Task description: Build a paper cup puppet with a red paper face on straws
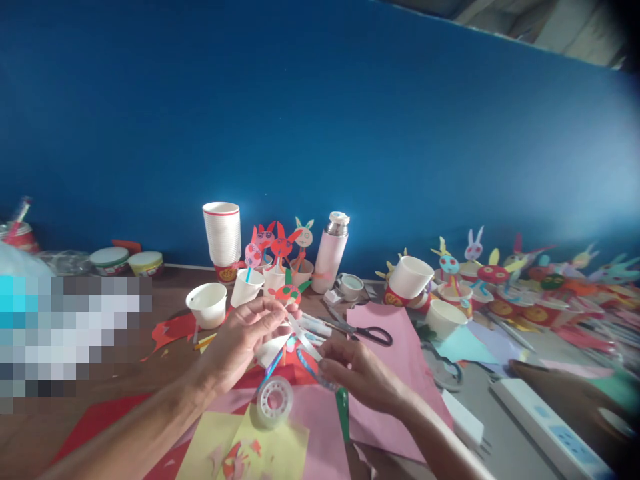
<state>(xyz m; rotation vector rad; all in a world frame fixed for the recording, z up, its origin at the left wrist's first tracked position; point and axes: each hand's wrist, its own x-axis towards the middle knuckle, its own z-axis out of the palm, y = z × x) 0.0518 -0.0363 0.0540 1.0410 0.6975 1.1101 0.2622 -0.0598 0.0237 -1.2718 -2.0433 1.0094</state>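
My left hand (250, 333) is raised over the middle of the table, thumb and fingers pinched on one end of a narrow whitish strip (303, 333). The other end of the strip runs to my right hand (350, 370), whose fingers are curled in. What the right fingers grip is partly hidden. A roll of clear tape (275, 401) lies below and between the hands, on yellow paper (287, 443). Blue-handled scissors (270, 372) show between the hands. Just beyond them stands a red paper face with green ears (289, 293).
Black-handled scissors (375, 335) rest on pink paper (395, 380). Behind are stacked cups (222, 233), a white cup (207, 305) and a flask (332, 257). Rabbit-faced cups crowd the right, near a power strip (550, 427). A blurred arm shows at far right.
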